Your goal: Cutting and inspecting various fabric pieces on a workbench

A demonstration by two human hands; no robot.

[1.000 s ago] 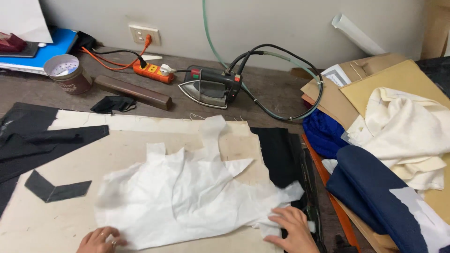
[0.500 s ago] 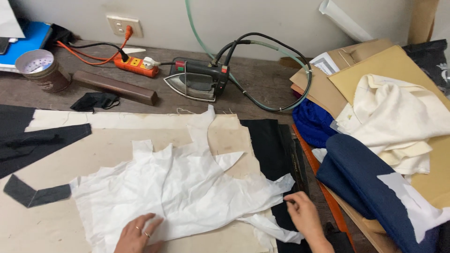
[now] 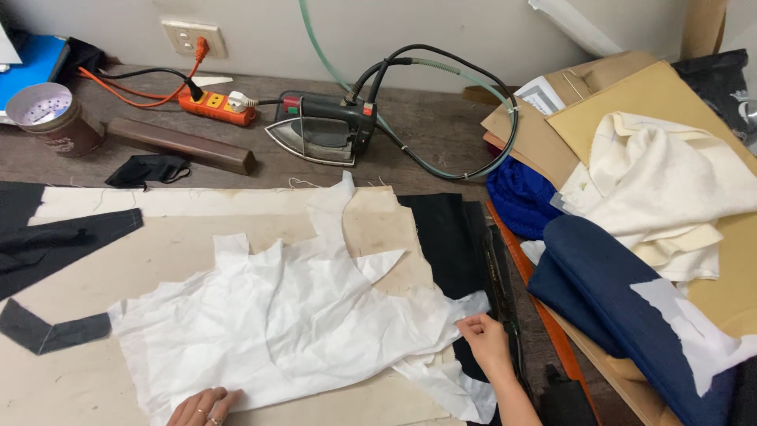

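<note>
A big crinkly white paper pattern [image 3: 300,327] lies flat on the table [image 3: 441,142] (on a tan cloth). The right hand [image 3: 485,341] pinches its right edge. The left hand [image 3: 203,406] rests open on its bottom edge.

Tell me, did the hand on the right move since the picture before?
Yes. The right hand slid up the white fabric's right edge, away from the person and toward the iron. It now pinches the fabric beside the black cloth.

We press left hand [image 3: 203,405] at 7 o'clock, right hand [image 3: 485,343] pinching white fabric [image 3: 300,323] edge at 5; iron [image 3: 323,130] at 12.
</note>
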